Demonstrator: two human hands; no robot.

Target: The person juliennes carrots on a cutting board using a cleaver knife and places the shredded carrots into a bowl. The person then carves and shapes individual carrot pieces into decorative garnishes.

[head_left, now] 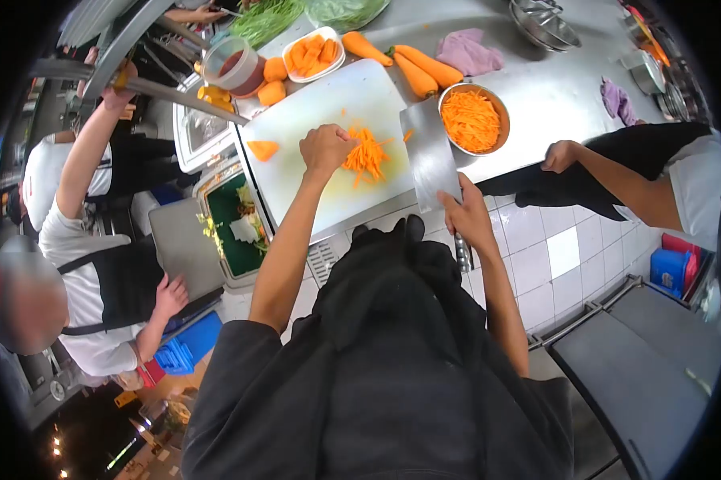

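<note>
My right hand (468, 216) is wrapped round the handle of a broad cleaver (430, 152). Its wide blade lies over the right edge of the white cutting board (296, 192), with a bit of carrot near its upper end. On the board, my left hand (326, 150) is closed, its curled fingers at the left edge of a pile of carrot shreds (367, 156); the fingertips are partly hidden. A carrot chunk (262, 150) rests near the board's left edge. Just right of the blade stands a metal bowl (503, 128) full of shredded carrot (471, 120).
Behind the board are whole carrots (416, 72), a white container of carrot pieces (314, 54) and a purple cloth (470, 52). A green-lined waste bin (220, 228) stands below left. One co-worker (96, 280) is at left; another's arm (624, 180) reaches in from the right.
</note>
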